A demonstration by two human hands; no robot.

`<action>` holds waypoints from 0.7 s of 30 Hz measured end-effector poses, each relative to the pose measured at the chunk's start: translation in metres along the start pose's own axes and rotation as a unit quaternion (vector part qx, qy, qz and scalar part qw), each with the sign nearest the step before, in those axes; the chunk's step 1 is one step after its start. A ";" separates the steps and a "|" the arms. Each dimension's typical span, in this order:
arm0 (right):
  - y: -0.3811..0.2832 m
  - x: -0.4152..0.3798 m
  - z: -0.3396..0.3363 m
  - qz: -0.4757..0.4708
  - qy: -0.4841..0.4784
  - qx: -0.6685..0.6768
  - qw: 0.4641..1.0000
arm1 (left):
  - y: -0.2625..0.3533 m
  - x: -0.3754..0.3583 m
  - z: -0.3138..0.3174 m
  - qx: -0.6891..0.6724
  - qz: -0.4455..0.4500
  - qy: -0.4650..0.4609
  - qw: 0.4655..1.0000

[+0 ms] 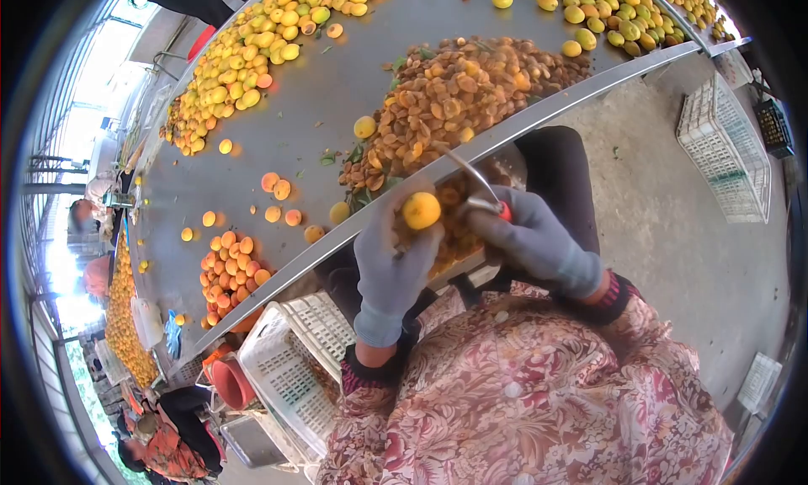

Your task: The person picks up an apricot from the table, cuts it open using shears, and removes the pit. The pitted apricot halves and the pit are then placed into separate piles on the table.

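Observation:
My left hand (391, 270), in a grey glove, is closed around a yellow-orange apricot (421, 210) that shows above the thumb. Beside it, my gloved right hand (534, 237) grips a red-handled knife (478, 175). Its thin, curved metal end points up and left over the table edge, apart from the apricot; motion blurs its tip. Just beyond both hands, a heap of brown apricot pits (446, 98) with some leaves lies on the metal table (311, 119). Below the hands, more orange-brown pieces, partly hidden, lie near my lap.
Yellow apricots (244, 64) are heaped at the far left, and others (619, 13) at the upper right. Orange apricots (229, 270) lie nearer left. A white crate (286, 367) stands by my left side, another crate (724, 144) at right. A co-worker (172, 443) is at lower left.

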State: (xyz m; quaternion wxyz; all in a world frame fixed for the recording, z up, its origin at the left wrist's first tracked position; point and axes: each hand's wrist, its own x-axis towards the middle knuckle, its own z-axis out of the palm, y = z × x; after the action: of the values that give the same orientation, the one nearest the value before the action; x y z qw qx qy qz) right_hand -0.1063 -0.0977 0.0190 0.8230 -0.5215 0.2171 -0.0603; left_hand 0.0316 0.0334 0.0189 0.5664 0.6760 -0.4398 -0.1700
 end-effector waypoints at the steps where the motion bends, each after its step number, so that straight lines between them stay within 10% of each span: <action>1: 0.000 -0.004 -0.008 0.001 -0.002 0.000 1.000 | 0.001 -0.001 -0.001 -0.013 -0.004 -0.002 1.000; 4: -0.009 -0.017 -0.019 -0.080 -0.051 -0.395 0.914 | 0.009 -0.002 -0.001 -0.036 -0.043 0.009 0.998; 21: -0.024 -0.033 -0.019 -0.036 -0.023 -0.575 0.817 | -0.003 0.002 -0.010 0.109 0.030 -0.059 0.992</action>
State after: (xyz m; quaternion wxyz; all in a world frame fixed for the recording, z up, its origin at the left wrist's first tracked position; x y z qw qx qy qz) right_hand -0.1409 -0.1132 0.0436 0.3754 -0.9084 0.1746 0.0582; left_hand 0.0410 0.0382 0.0198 0.4671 0.7090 -0.5086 -0.1433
